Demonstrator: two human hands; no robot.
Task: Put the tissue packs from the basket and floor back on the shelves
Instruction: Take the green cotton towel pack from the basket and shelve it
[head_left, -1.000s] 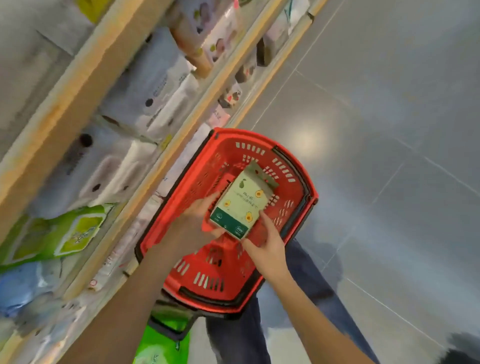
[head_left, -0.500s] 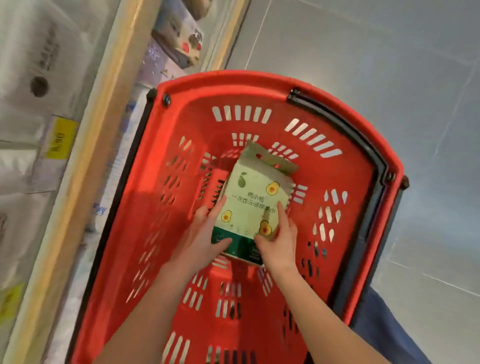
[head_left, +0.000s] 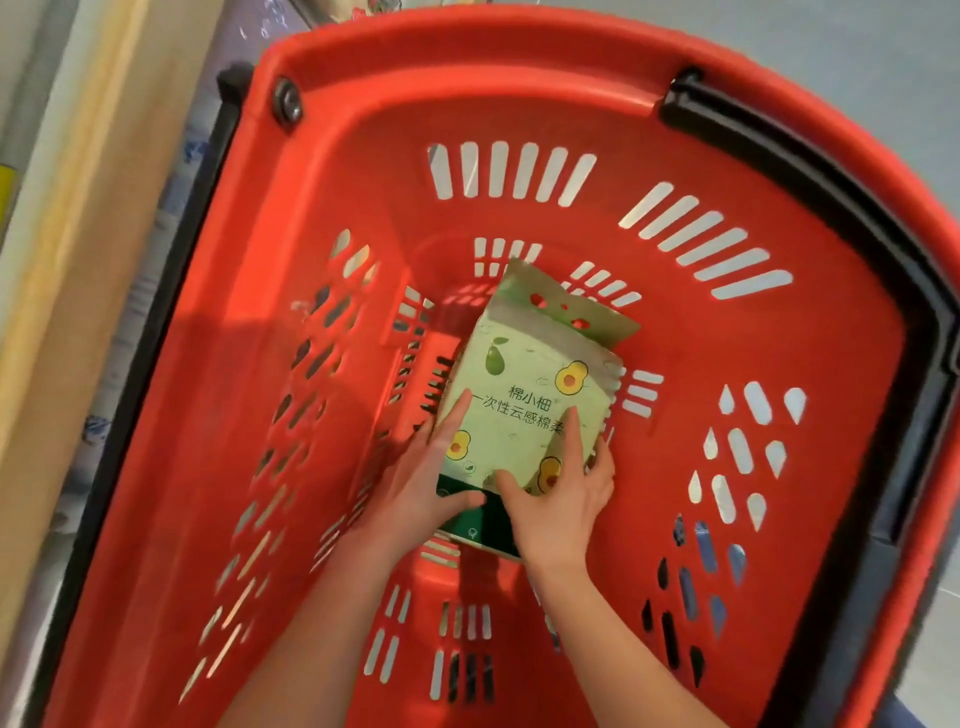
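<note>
From your head camera, the avocado-print tissue pack (head_left: 524, 410) sits deep in the red shopping basket (head_left: 519, 83). Your left hand (head_left: 415, 483) and right hand (head_left: 558, 499) clasp its near end between them — probably to lift it toward the wooden shelf edge (head_left: 67, 260) alongside.

A grey tiled floor (head_left: 857, 62) shows at upper right, with blue trouser fabric (head_left: 935, 719) at the bottom-right corner.

Tissue pack (head_left: 524, 400) in basket (head_left: 519, 78), right of shelf (head_left: 67, 260)
</note>
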